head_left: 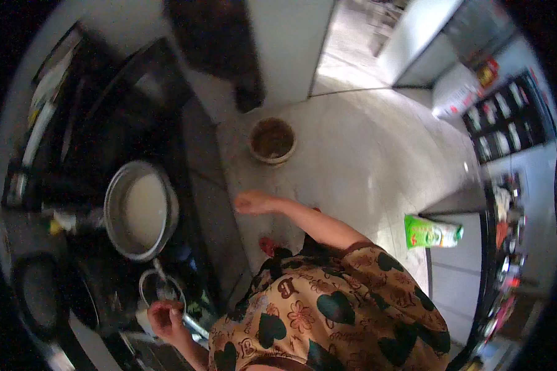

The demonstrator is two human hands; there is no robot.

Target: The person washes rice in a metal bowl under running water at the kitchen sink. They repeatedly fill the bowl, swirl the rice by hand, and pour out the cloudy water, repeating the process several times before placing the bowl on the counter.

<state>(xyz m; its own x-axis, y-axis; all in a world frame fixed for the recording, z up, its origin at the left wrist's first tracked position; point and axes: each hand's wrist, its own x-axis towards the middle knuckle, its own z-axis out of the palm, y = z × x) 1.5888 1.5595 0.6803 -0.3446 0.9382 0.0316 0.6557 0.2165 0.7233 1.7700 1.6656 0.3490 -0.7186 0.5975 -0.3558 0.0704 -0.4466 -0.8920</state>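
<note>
My left hand [167, 318] is at the near rim of a round, pale-rimmed container [144, 289], its fingers curled. What they grip, if anything, is hidden. A blurred pale streak shows between this container and a large metal pot [111, 216]; I cannot make out what it is. The pot stands on the dark counter and holds a whitish content [145, 210]. My right hand [252, 203] hangs in front of my body, over the floor beside the counter edge. Its fingers are closed, with nothing visible in them.
A round bucket [273, 141] with brown content stands on the pale floor ahead. Dark pans [34, 290] lie at the far left. To the right are a green packet [433, 232] on a cabinet, a white sack [454, 89] and a dark rack [507, 117]. A doorway opens beyond.
</note>
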